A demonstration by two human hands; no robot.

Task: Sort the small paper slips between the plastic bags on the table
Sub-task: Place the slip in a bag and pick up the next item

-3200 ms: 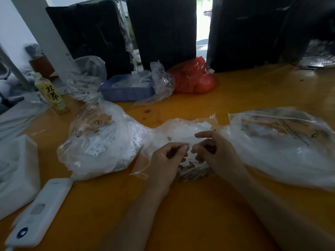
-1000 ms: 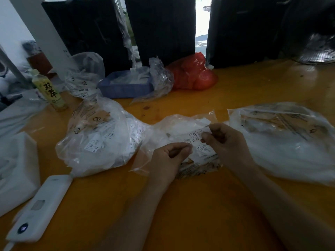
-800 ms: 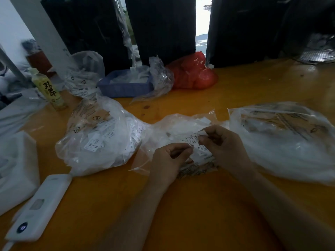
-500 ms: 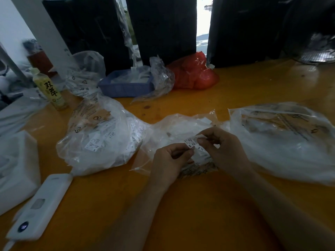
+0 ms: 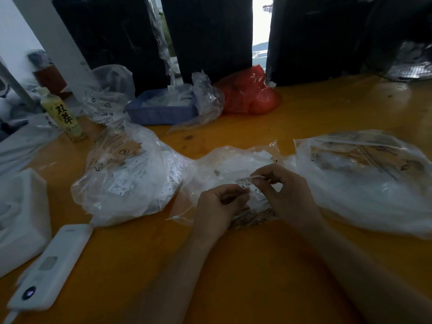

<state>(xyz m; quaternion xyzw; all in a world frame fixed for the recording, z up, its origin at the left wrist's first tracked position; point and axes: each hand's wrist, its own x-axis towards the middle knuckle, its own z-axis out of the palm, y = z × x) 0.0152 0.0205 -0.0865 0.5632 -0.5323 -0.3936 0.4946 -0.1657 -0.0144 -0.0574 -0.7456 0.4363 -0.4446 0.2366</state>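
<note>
Both hands work over the middle bag (image 5: 231,164), separating paper slips (image 5: 247,186) pinched between them: the left hand (image 5: 217,204) holds the lower edge with thumb and curled fingers, the right hand (image 5: 286,195) pinches the upper edge just beyond. The slips read XS. The step looks like reading and parting one slip; next it must be carried to the matching bag, either the left bag (image 5: 126,178) or the right bag (image 5: 367,174).

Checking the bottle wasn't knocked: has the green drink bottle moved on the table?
No. The green bottle stands upright left of the blue tray, as before.
</note>
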